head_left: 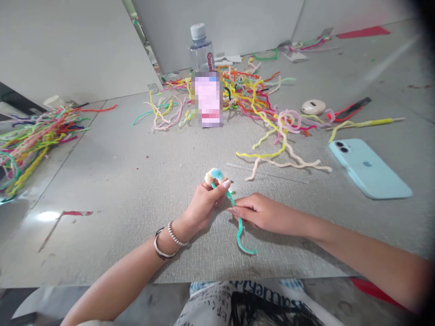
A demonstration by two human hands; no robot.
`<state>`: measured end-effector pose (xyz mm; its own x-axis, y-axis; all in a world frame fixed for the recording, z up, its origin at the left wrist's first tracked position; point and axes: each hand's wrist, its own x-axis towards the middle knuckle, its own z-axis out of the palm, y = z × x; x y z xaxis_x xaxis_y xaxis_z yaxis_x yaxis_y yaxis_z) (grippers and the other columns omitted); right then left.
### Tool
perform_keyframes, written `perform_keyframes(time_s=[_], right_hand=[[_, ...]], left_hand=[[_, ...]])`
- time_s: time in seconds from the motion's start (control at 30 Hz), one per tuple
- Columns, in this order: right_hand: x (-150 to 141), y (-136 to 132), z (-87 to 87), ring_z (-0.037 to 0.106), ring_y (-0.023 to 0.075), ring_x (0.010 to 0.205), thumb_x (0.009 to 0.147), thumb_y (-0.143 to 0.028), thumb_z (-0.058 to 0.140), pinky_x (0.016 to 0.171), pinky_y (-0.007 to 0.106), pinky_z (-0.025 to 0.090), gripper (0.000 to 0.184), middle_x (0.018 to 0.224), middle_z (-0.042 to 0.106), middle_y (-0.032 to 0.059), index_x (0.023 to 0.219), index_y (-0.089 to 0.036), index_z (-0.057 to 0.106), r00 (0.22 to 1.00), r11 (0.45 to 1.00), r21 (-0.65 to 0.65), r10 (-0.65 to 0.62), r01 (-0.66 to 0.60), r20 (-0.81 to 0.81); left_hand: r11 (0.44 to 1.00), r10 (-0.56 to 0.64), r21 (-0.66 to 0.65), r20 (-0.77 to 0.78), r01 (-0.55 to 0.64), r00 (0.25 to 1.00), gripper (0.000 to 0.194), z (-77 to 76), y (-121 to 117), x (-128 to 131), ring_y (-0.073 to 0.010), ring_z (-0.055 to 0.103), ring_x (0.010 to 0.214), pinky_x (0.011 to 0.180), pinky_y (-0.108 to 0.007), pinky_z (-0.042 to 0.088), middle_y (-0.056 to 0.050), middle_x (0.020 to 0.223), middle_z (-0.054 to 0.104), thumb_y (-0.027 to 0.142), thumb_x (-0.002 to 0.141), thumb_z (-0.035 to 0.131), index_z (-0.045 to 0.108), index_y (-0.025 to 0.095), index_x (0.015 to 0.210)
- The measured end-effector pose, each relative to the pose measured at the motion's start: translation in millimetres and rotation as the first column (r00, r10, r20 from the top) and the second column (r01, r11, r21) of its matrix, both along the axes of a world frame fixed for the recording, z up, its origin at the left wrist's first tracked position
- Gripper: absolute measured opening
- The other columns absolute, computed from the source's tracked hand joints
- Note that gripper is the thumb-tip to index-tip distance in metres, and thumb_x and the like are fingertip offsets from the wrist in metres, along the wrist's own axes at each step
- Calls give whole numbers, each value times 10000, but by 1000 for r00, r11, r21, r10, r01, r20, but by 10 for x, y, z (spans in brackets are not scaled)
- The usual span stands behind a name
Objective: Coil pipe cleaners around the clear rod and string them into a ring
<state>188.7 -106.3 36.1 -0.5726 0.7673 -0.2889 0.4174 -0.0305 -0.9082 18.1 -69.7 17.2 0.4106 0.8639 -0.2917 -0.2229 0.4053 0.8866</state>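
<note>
My left hand (pixel 204 206) is closed around a small coiled piece of fuzzy pipe cleaner (pixel 215 174), blue and cream, held up just above the grey table (pixel 129 181). A teal pipe cleaner (pixel 239 228) runs down from that coil. My right hand (pixel 261 213) pinches this teal stem a little below the left hand; its loose end curls onto the table toward me. Two bracelets sit on my left wrist.
A pile of coloured pipe cleaners (pixel 248 97) lies at the back centre, another pile (pixel 30 138) at the left. A pale blue phone (pixel 369 168) lies right, a standing phone (pixel 207 99) and water bottle (pixel 201 47) behind, and a clear thin rod (pixel 268 173) just beyond my hands.
</note>
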Motion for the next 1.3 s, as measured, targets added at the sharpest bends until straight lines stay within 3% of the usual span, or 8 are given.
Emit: perform_keyframes(time_s=[0.47, 0.6, 0.67, 0.73, 0.8, 0.97, 1.2, 1.3], right_hand=[[5, 14, 31, 386, 98, 528, 961, -483, 437, 539, 255, 282, 445, 538, 408, -47, 639, -178, 465, 1000, 1000, -23, -2, 2, -6], [14, -5, 42, 396, 100, 532, 959, -437, 447, 536, 255, 286, 414, 547, 430, -41, 645, -173, 494, 1000, 1000, -26, 17, -17, -3], [44, -11, 55, 417, 103, 541, 957, -404, 446, 543, 254, 303, 396, 561, 464, -31, 645, -169, 515, 999, 999, -31, 32, -33, -23], [97, 3, 73, 440, 105, 546, 949, -380, 445, 550, 252, 318, 380, 573, 496, -23, 644, -169, 528, 998, 999, -36, 28, -30, -60], [164, 38, 98, 451, 106, 540, 935, -378, 450, 541, 248, 315, 369, 562, 501, -22, 639, -172, 527, 996, 999, -30, -18, 15, -86], [304, 141, 175, 451, 103, 529, 934, -392, 434, 539, 252, 320, 394, 560, 506, -17, 608, -180, 492, 993, 996, 28, -78, 81, -94], [270, 155, 61, 509, 128, 620, 905, -490, 552, 555, 250, 364, 332, 722, 549, -23, 1074, -207, 512, 959, 983, -22, -184, 184, -214], [195, 115, 1, 520, 132, 647, 875, -481, 615, 571, 249, 380, 364, 737, 564, -21, 1099, -211, 520, 965, 982, 9, -184, 188, -188]], left_hand=[[999, 51, -23, 93, -49, 994, 459, 9, -5, 18, -55, 195, 470, 434, -194, 185, 92, 546, 248, 459, 761, 749, 393, 191, 651], [988, -12, 153, -63, 21, 998, 386, 44, 54, -54, -55, 314, 498, 468, -200, 272, 70, 571, 374, 434, 766, 741, 471, 181, 655], [942, -144, 265, -228, 204, 963, 311, 105, 111, -120, -77, 465, 615, 568, -207, 373, 24, 683, 532, 356, 700, 808, 563, 164, 707], [905, -201, 310, -292, 291, 935, 333, 177, 168, -188, -95, 517, 674, 606, -207, 406, 18, 751, 577, 329, 697, 812, 629, 177, 931], [902, -161, 346, -287, 259, 944, 340, 242, 212, -243, -99, 543, 697, 617, -205, 425, 9, 799, 598, 362, 780, 742, 612, 188, 1041], [911, -76, 371, -279, 180, 957, 244, 315, 259, -287, -113, 613, 730, 638, -204, 461, -24, 807, 652, 392, 879, 632, 609, 162, 957], [921, -170, 300, -264, 248, 949, 290, 283, 206, -232, -103, 609, 653, 612, -211, 475, -8, 758, 644, 315, 776, 744, 589, 156, 963], [914, -234, 270, -260, 303, 937, 336, 251, 157, -206, -95, 602, 607, 583, -207, 455, 9, 719, 635, 299, 782, 738, 557, 159, 1028]])
